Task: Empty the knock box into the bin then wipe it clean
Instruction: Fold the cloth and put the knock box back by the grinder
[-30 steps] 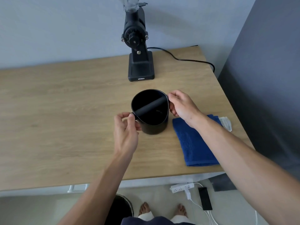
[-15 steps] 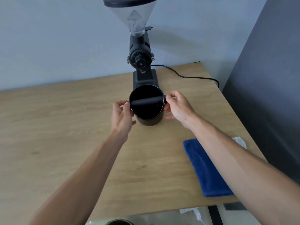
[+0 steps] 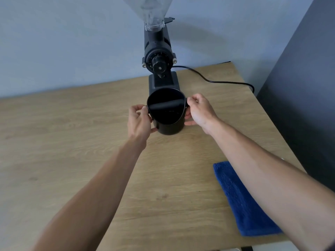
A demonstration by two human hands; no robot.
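left hand (image 3: 139,120) and right hand (image 3: 200,110) grip opposite sides of a black cylindrical knock box (image 3: 169,126), one at each end of the dark padded bar (image 3: 164,105) that spans its mouth. the fingers and thumb of each hand are curled round the upper wall just under the rim. the box is upright with its mouth tipped slightly toward the camera. its interior reads as plain black, so any contents cannot be made out, and whether its base rests on the surface or hangs just above it cannot be told.

directly behind the box, partly covered by it, stands a black coffee grinder (image 3: 159,60) with a dial on its front. its clear plastic hopper (image 3: 154,11) is cut off by the top edge. a black power cable (image 3: 213,81) runs from the grinder to the right and drops over the far edge.

all of this sits on a light wooden table (image 3: 72,133) set against a pale blue-grey wall (image 3: 72,42), with a dark grey panel (image 3: 304,87) closing the right side. a blue terry cloth (image 3: 241,205) lies flat near the front right corner, well apart from the box and partly hidden under the right forearm. the strip below the table's near edge is too narrow to read.
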